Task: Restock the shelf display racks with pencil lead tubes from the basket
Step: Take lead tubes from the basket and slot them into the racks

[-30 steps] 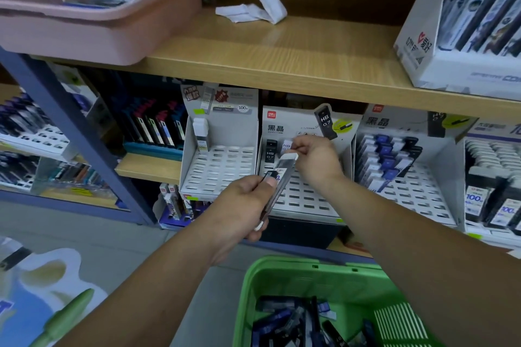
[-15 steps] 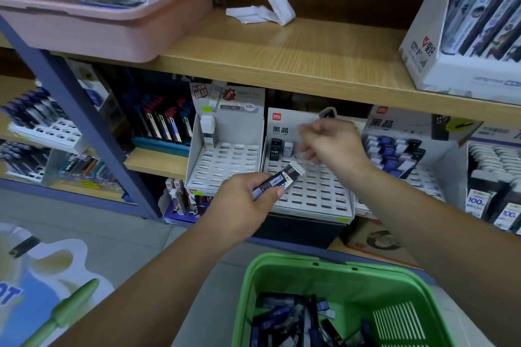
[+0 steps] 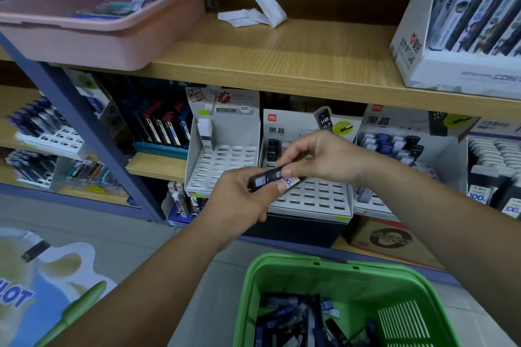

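Observation:
My left hand (image 3: pixel 242 203) grips a small bunch of dark pencil lead tubes (image 3: pixel 267 177) in front of the middle white display rack (image 3: pixel 313 194). My right hand (image 3: pixel 321 159) pinches the right end of the top tube in that bunch. One black tube (image 3: pixel 272 151) stands in the rack's top-left slot, with another partly hidden behind my fingers. A green basket (image 3: pixel 284 270) at the bottom holds several more dark and blue tubes (image 3: pixel 293 321).
A nearly empty white rack (image 3: pixel 222 166) stands left of the middle one, a fuller rack (image 3: pixel 394 146) to its right. On the wooden shelf (image 3: pixel 282 59) above sit a pink tray (image 3: pixel 93 36), crumpled paper (image 3: pixel 253 13) and a white pen box (image 3: pixel 451 65).
My right hand left the rack's top row and came down to the tubes in my left hand, now pinching one. The left hand lowered slightly and tilted the bunch flatter.

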A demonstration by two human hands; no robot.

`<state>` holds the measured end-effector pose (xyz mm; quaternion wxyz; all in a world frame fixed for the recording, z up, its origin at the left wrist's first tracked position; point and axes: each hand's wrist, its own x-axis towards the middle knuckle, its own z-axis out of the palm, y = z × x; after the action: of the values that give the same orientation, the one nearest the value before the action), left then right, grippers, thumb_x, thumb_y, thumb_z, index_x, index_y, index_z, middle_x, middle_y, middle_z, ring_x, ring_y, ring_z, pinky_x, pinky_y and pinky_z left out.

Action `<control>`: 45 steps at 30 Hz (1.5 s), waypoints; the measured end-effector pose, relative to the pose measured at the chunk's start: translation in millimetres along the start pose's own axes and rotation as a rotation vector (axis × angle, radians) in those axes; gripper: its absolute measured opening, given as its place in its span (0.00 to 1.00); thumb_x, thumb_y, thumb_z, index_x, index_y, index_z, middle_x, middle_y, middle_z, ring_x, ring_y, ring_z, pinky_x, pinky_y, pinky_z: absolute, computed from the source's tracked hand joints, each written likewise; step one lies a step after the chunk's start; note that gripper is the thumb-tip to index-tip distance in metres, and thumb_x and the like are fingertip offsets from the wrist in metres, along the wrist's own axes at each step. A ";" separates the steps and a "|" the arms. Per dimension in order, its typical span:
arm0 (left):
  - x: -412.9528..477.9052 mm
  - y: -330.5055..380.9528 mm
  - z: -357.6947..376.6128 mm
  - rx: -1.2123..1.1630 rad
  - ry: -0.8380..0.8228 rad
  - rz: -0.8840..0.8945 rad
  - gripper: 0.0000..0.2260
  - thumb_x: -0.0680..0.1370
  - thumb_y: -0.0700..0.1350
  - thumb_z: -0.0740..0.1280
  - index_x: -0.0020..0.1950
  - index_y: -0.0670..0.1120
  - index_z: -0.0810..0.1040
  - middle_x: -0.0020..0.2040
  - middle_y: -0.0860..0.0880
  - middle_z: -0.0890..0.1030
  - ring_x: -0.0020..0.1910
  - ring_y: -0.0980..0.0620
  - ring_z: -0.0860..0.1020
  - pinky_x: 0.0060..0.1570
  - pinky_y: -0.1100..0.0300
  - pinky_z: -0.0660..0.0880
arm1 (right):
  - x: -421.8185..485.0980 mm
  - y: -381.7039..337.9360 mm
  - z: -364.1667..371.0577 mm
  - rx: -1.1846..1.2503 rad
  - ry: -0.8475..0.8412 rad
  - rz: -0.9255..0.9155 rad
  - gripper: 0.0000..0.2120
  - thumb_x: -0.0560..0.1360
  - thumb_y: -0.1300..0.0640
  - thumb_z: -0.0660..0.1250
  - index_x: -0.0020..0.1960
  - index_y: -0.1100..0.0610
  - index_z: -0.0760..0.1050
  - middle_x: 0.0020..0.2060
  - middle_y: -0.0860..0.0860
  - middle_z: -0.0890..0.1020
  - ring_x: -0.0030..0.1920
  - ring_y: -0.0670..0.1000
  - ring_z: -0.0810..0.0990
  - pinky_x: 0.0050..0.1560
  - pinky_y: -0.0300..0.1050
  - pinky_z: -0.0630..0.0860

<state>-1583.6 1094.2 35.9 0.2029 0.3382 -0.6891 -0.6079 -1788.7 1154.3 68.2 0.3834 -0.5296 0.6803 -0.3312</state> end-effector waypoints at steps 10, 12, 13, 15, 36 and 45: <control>12.8 -3.0 -2.3 -0.428 0.160 -0.373 0.13 0.87 0.49 0.61 0.56 0.39 0.76 0.38 0.46 0.81 0.30 0.53 0.77 0.32 0.59 0.74 | -1.8 11.8 -1.3 0.167 0.376 0.033 0.06 0.78 0.66 0.71 0.47 0.60 0.74 0.41 0.60 0.85 0.39 0.56 0.84 0.42 0.52 0.83; 15.5 1.0 -5.2 -0.569 0.222 -0.348 0.13 0.87 0.49 0.60 0.60 0.40 0.76 0.44 0.44 0.87 0.36 0.52 0.84 0.40 0.56 0.80 | -4.2 10.2 4.1 0.223 0.358 0.011 0.10 0.74 0.70 0.74 0.44 0.60 0.75 0.37 0.59 0.82 0.37 0.55 0.83 0.43 0.51 0.83; 15.9 3.1 -6.4 -0.653 0.232 -0.336 0.12 0.87 0.49 0.60 0.61 0.41 0.76 0.48 0.43 0.88 0.43 0.50 0.86 0.44 0.54 0.82 | -4.8 9.3 7.7 0.228 0.338 -0.005 0.10 0.73 0.71 0.75 0.43 0.60 0.77 0.36 0.57 0.82 0.36 0.54 0.83 0.43 0.51 0.83; 15.4 5.1 -6.5 -0.726 0.225 -0.332 0.12 0.86 0.48 0.62 0.63 0.41 0.77 0.53 0.41 0.87 0.53 0.46 0.87 0.49 0.51 0.83 | -6.4 7.8 15.6 0.200 0.276 -0.028 0.10 0.72 0.73 0.75 0.43 0.59 0.81 0.34 0.54 0.83 0.37 0.53 0.82 0.45 0.54 0.81; 11.0 3.4 -13.6 -0.438 0.316 -0.271 0.11 0.87 0.47 0.61 0.59 0.41 0.77 0.41 0.44 0.86 0.36 0.51 0.82 0.39 0.54 0.84 | 15.3 18.3 27.8 0.189 0.225 0.218 0.07 0.76 0.63 0.75 0.47 0.54 0.78 0.43 0.52 0.87 0.45 0.50 0.84 0.47 0.46 0.81; 6.9 -7.5 -10.7 -0.324 0.176 -0.319 0.13 0.87 0.49 0.61 0.59 0.39 0.77 0.40 0.45 0.85 0.34 0.51 0.80 0.35 0.57 0.80 | 49.9 42.8 49.2 0.210 0.494 0.185 0.05 0.74 0.61 0.76 0.48 0.58 0.82 0.41 0.57 0.86 0.38 0.51 0.83 0.36 0.44 0.78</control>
<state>-1579.4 1081.6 29.6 0.2152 0.4574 -0.5002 -0.7030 -1773.0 1112.8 -0.9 0.2877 -0.3257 0.7605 -0.4824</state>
